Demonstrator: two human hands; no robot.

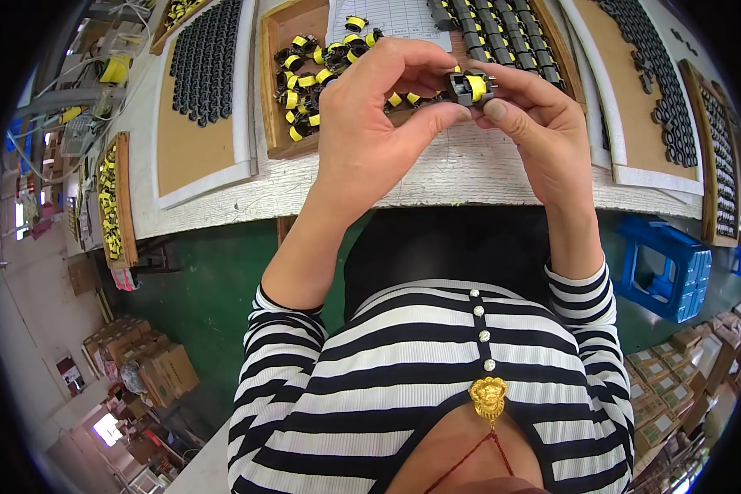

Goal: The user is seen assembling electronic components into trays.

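Note:
A small black coil part wound with yellow tape (470, 86) is pinched between my two hands above the workbench edge. The thumb and fingers of my left hand (379, 115) hold its left side. My right hand (535, 123) grips its right side, thumb underneath. Behind my hands a wooden tray (273, 99) holds a loose pile of several like black and yellow parts (313, 78). Both forearms come up from my striped sleeves.
A white worn workbench (469, 177) carries flat trays with rows of black cores (206, 58) at left, back (502, 33) and right (659, 82). A narrow tray of yellow-taped parts (111, 202) lies far left. A blue plastic stool (667, 267) and cardboard boxes (144, 358) stand on the floor.

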